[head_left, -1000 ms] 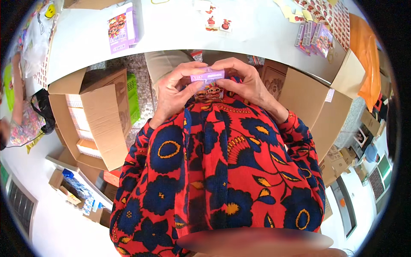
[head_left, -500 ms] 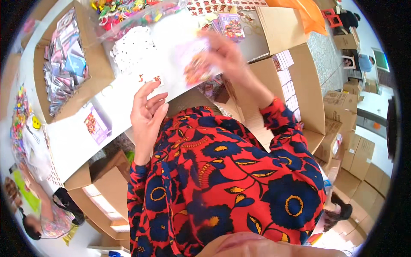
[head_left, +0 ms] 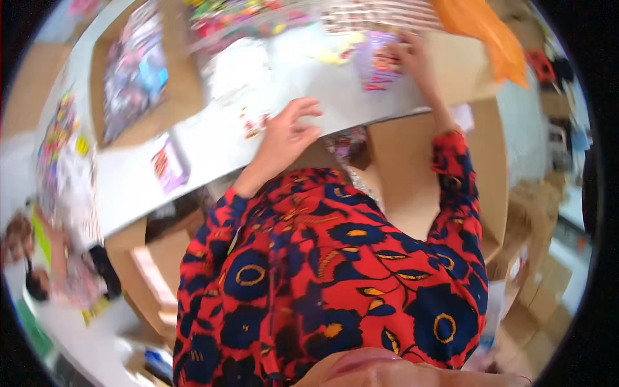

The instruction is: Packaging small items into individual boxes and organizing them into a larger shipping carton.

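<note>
Purple packet (head_left: 380,61) lies on the white table (head_left: 129,187) near its far edge, pinned under the right hand (head_left: 416,58), while the left hand (head_left: 284,132) hovers open and empty nearer; loosely pinned, it might slide off into the cardboard box (head_left: 412,168).

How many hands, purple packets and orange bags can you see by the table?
Hands: 2, left hand and right hand
Purple packets: 2, purple packet and small purple packet
Orange bags: 1, orange bag
Total: 5
</note>
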`<state>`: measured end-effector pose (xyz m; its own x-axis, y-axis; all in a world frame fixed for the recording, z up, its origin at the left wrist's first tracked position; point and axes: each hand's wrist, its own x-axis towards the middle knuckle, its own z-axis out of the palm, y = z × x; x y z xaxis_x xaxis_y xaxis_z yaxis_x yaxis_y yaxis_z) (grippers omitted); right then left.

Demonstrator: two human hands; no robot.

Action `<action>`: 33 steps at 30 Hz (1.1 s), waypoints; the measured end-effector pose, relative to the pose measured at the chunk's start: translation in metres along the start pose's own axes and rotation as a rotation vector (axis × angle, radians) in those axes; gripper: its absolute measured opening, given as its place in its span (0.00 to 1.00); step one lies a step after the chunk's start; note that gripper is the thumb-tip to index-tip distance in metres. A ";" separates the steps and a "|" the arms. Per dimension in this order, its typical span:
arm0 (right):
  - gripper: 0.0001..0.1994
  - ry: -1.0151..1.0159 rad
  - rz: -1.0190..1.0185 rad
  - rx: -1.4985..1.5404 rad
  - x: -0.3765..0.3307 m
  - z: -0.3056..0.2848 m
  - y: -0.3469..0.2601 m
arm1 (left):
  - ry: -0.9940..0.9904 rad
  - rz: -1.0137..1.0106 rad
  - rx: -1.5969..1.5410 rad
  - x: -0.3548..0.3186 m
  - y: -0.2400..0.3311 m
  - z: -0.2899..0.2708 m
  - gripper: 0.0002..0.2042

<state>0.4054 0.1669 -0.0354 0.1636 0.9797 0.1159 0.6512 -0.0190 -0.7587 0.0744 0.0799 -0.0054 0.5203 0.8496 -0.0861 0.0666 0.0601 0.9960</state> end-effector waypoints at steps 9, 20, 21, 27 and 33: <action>0.18 0.119 -0.295 -0.022 -0.040 -0.012 -0.073 | 0.938 0.153 0.911 -0.075 -0.023 -0.108 0.27; 0.13 -0.380 -0.686 0.010 -0.095 0.105 -0.171 | 1.065 -0.531 0.987 -0.121 -0.083 -0.177 0.48; 0.13 -0.390 -0.698 0.005 -0.098 0.112 -0.177 | 1.077 -0.536 0.976 -0.122 -0.083 -0.178 0.48; 0.11 -0.486 -0.717 0.087 -0.106 0.136 -0.199 | 1.092 -0.486 0.925 -0.125 -0.086 -0.179 0.47; 0.14 -0.603 -0.508 0.250 -0.103 0.150 -0.209 | 1.159 -0.329 0.807 -0.129 -0.039 -0.149 0.45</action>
<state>0.1416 0.1002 0.0154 -0.5779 0.7974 0.1735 0.3427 0.4301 -0.8352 -0.1220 0.0460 -0.0296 -0.5550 0.8175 0.1542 0.7005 0.3592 0.6167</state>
